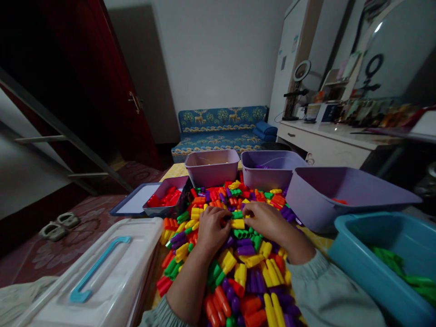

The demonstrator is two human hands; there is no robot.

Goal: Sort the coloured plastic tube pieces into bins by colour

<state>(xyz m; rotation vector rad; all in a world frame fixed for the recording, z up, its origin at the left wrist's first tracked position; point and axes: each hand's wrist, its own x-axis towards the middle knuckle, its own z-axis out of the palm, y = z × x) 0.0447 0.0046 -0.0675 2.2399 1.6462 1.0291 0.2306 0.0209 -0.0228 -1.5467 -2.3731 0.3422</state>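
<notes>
A wide heap of bullet-shaped plastic toy blocks [245, 250] in red, orange, yellow, green and purple covers the table before me. My left hand [211, 227] is over the middle of the heap, its fingers curled down; a bit of red shows between thumb and fingers, but whether it is gripped is unclear. Just to the right, my right hand [264, 219] reaches in from the side with bent fingers pointing left, their tips among the blocks and partly hidden. Between both hands lies a yellow block [237, 224], close to the fingertips.
Two lilac bins [213, 175] [272, 177] stand behind the heap, a larger purple bin [316, 204] right. Green blocks lie in a blue bin [354, 254], red ones in a box [158, 211] at left. A white lid with blue handle [112, 259] is front left.
</notes>
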